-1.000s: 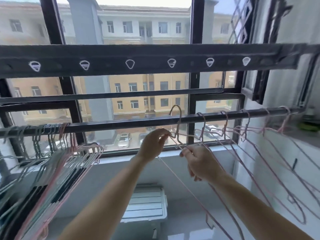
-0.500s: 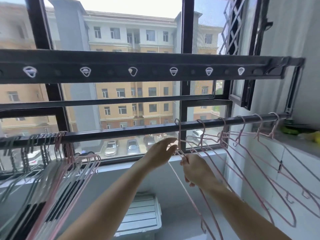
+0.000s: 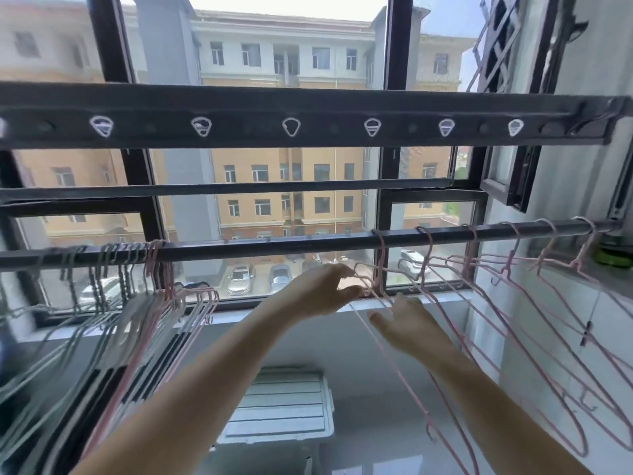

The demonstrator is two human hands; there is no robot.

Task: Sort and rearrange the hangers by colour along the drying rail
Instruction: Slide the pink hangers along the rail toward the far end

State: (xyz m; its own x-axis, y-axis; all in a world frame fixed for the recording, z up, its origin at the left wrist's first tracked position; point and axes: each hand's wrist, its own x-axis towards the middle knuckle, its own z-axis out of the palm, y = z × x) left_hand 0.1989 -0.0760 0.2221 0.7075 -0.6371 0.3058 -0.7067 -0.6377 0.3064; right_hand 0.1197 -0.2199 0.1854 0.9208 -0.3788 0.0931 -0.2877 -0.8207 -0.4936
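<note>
The left hand [image 3: 322,289] has its fingers [image 3: 349,290] pinched on the shoulder wire of a pink hanger [image 3: 379,265], probably to steady it where its hook sits on the drying rail [image 3: 274,244]. The right hand [image 3: 407,325], just below, is spread open and holds nothing. To the right, more pink hangers [image 3: 507,269] hang spaced along the rail; far left, a mixed bunch [image 3: 130,303] of grey, dark and pink ones crowds together, seemingly not yet sorted.
</note>
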